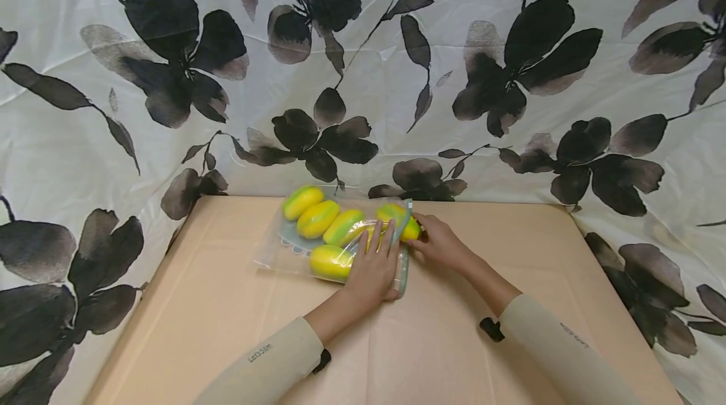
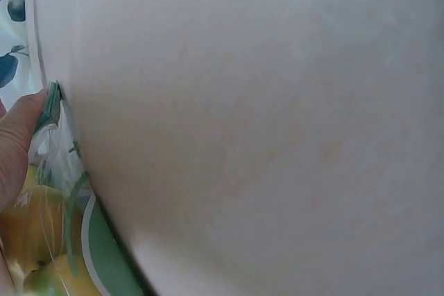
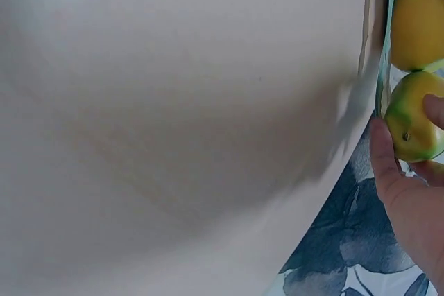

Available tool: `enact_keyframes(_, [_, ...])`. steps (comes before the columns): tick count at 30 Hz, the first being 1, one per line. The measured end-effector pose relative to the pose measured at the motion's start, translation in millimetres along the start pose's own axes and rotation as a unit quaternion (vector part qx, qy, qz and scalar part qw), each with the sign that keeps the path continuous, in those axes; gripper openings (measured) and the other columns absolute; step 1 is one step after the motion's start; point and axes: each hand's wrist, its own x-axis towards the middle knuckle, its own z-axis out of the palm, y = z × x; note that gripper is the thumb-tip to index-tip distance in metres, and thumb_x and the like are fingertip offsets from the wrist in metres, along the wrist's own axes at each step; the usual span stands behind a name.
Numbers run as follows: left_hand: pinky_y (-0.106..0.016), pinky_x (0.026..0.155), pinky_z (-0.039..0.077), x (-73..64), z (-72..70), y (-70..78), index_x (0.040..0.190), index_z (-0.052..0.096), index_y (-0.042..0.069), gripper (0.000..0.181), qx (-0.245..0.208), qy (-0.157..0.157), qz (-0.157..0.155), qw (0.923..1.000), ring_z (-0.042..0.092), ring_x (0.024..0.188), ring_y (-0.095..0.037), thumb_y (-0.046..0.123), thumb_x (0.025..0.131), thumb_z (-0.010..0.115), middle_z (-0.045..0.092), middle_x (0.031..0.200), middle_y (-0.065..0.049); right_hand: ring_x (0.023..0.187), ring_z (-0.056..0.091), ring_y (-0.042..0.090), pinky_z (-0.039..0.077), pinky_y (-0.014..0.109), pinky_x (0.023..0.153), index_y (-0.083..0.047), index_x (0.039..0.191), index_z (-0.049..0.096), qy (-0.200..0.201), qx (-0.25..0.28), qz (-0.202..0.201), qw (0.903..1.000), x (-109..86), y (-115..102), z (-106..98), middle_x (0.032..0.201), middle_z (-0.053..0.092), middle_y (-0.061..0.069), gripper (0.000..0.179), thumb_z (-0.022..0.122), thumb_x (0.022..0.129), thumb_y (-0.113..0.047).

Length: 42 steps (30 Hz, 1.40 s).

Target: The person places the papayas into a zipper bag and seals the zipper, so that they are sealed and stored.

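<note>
A clear plastic bag (image 1: 272, 257) with a green strip along its mouth lies on the board, holding several yellow-green mangoes (image 1: 319, 219). My left hand (image 1: 371, 269) rests flat over the bag near its mouth, fingers straight and spread. In the left wrist view its thumb (image 2: 21, 123) presses the end of the green strip (image 2: 50, 105). At the mouth, my right hand (image 1: 439, 241) grips one mango (image 1: 411, 229) by its outer end. The right wrist view shows that mango (image 3: 409, 119) between thumb and fingers, against another mango (image 3: 415, 25) farther in.
A light tan board (image 1: 442, 329) lies beneath the bag. Behind it hangs a white cloth (image 1: 397, 90) with dark flower prints, which also shows along both sides. Dark small devices (image 1: 491, 329) sit at the sleeved wrists.
</note>
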Motion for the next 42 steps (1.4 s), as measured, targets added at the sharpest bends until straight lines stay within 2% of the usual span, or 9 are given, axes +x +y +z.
enact_keyframes(3, [-0.058,0.125,0.026,0.0,0.2,0.2,0.158,0.038,0.004,0.123,0.004,0.002,-0.001,1.0,0.015,0.158,-0.044,0.079,0.068,0.077,0.008,0.172,-0.022,0.108,0.064,0.031,0.058,0.045,0.095,0.004,0.151,0.045,0.0,0.005,-0.001,1.0,-2.3,2,1,0.132,0.061,0.025,0.067,0.075,0.093,-0.013])
enact_keyframes(8, [-0.058,0.124,0.027,-0.1,-1.2,0.1,0.157,0.04,0.006,0.122,0.009,0.005,0.001,0.9999,0.016,0.158,-0.044,0.079,0.068,0.077,0.01,0.172,-0.023,0.109,0.07,0.03,0.061,0.039,0.092,0.002,0.141,0.049,0.014,0.062,0.025,0.9977,-2.8,3,2,0.138,0.06,0.023,0.056,0.076,0.094,-0.01])
enact_keyframes(13, [-0.058,0.125,0.024,-0.2,-1.2,0.7,0.158,0.041,0.008,0.119,0.0,-0.001,0.001,1.0,0.012,0.159,-0.044,0.078,0.069,0.078,0.005,0.173,-0.022,0.103,0.073,0.03,0.062,0.035,0.086,0.002,0.134,0.054,0.053,0.085,0.006,0.9949,4.1,0,4,0.13,0.064,0.021,0.052,0.079,0.09,-0.009])
enact_keyframes(20, [-0.058,0.125,0.025,-0.3,-0.1,1.1,0.16,0.035,0.009,0.124,0.007,0.001,0.01,0.9999,0.013,0.159,-0.044,0.08,0.068,0.077,0.005,0.173,-0.022,0.096,0.074,0.029,0.062,0.033,0.082,0.005,0.12,0.057,0.103,0.072,0.01,0.9921,11.1,-4,5,0.112,0.067,0.021,0.045,0.084,0.083,-0.002])
enact_keyframes(24, [-0.058,0.125,0.026,-1.0,0.4,0.3,0.161,0.034,0.009,0.126,0.013,0.002,0.007,0.9999,0.014,0.159,-0.044,0.081,0.067,0.077,0.006,0.173,-0.022,0.094,0.075,0.029,0.062,0.032,0.081,0.005,0.117,0.059,0.111,0.081,0.008,0.9905,13.9,-4,5,0.109,0.071,0.021,0.039,0.081,0.085,0.002])
enact_keyframes(29, [-0.058,0.125,0.026,-1.9,0.1,-0.5,0.16,0.037,0.011,0.122,0.016,-0.001,0.006,0.9999,0.014,0.159,-0.044,0.081,0.068,0.076,0.006,0.173,-0.022,0.093,0.075,0.028,0.062,0.034,0.081,0.002,0.113,0.06,0.118,0.07,0.017,0.9904,18.0,-4,5,0.107,0.072,0.019,0.033,0.079,0.087,-0.001])
enact_keyframes(36, [-0.058,0.124,0.027,-1.9,-2.0,-0.2,0.162,0.033,0.009,0.125,0.019,-0.007,0.003,0.9998,0.016,0.159,-0.043,0.081,0.069,0.075,0.008,0.173,-0.022,0.091,0.069,0.029,0.06,0.04,0.083,0.004,0.112,0.057,0.14,0.048,0.042,0.9882,27.0,-1,1,0.1,0.065,0.018,0.043,0.086,0.081,-0.003])
enact_keyframes(42, [-0.057,0.126,0.025,-0.8,-3.4,-0.6,0.163,0.027,0.008,0.128,0.004,-0.02,0.0,0.9998,0.014,0.159,-0.042,0.079,0.069,0.077,0.007,0.173,-0.02,0.089,0.064,0.027,0.056,0.04,0.083,0.003,0.11,0.057,0.133,0.028,0.061,0.9889,33.3,0,-2,0.098,0.063,0.016,0.044,0.088,0.079,-0.007])
